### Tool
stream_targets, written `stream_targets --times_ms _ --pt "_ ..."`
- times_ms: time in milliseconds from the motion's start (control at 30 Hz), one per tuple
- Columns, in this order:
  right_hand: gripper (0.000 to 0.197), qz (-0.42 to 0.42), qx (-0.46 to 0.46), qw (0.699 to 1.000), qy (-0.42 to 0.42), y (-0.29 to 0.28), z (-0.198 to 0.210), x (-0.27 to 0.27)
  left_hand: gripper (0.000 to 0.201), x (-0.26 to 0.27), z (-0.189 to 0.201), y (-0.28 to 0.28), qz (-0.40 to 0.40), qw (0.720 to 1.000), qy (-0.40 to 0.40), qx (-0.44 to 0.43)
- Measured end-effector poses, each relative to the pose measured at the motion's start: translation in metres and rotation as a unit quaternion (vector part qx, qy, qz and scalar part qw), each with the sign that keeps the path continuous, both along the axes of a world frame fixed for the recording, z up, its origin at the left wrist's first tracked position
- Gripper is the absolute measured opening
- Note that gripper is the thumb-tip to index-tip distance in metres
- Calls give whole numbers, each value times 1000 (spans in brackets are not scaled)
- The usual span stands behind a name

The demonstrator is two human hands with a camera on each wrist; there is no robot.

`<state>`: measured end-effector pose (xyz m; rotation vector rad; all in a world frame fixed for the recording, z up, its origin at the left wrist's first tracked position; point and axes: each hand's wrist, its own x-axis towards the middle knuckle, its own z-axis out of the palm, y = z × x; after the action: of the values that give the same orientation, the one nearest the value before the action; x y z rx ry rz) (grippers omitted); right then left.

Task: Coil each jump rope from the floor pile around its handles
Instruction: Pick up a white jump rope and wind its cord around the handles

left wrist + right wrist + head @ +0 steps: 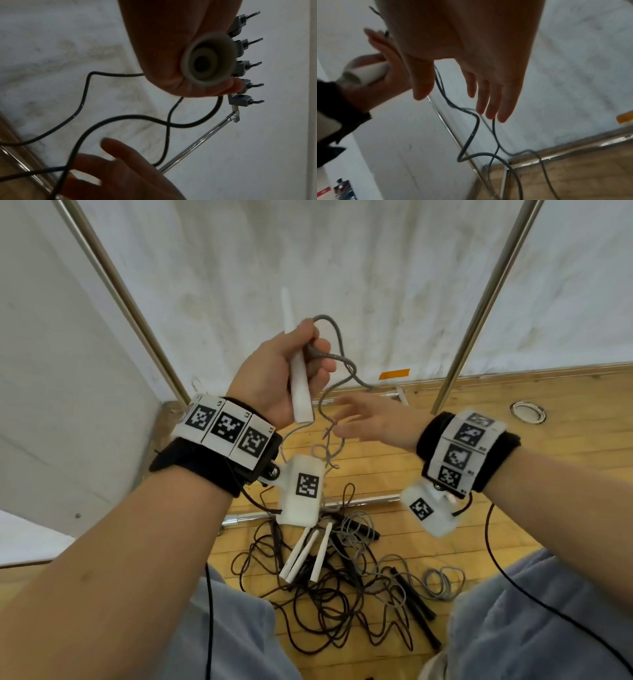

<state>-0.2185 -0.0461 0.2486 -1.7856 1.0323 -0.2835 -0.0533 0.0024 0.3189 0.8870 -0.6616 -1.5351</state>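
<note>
Jump ropes lie nearest, in a tangled pile (329, 587) on the wooden floor (513, 446) between the person's knees: dark cords, black handles, a grey coil at the right, and three white handles (303, 556) loose among them. Above the pile, the left hand (274, 378) is clenched round one white handle (299, 392), held roughly upright, with the start of its grey cord (337, 337) pinned under the fingers (323, 347). The right hand (373, 419) is released, fingers spread, just beside the hanging cord; contact cannot be confirmed owing to blur. The cord trails down to the pile.

Assessment: the cord appears light, limp and kink-prone, likely to snag on neighbouring ropes. The handle appears rigid, smooth and tapered, so it may slip. Recommended hold: handle mid-body, cord pinched close below the handle. Beyond stand steel poles (486, 302) and a white wall (342, 251).
</note>
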Motion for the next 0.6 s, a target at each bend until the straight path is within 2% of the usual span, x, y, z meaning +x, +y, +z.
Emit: stream_targets --times_ms 100,267,367,467,533,600 --pt "10 -3 -30 999 13 11 -16 13 25 -3 2 2 -12 1000 17 -7" --pt "12 86 85 990 66 26 -37 12 25 13 0 -4 103 995 9 0" --pt "17 75 112 989 61 26 -33 6 18 28 -6 -9 196 979 -47 15" --pt "26 -5 187 981 -40 21 -17 0 21 34 -17 -12 228 956 -180 38" --pt "29 -68 235 960 -135 18 -2 -3 24 33 -26 -11 235 926 -292 47" --pt "32 -123 270 928 -225 15 12 -7 27 31 -33 -11 239 900 -362 47"
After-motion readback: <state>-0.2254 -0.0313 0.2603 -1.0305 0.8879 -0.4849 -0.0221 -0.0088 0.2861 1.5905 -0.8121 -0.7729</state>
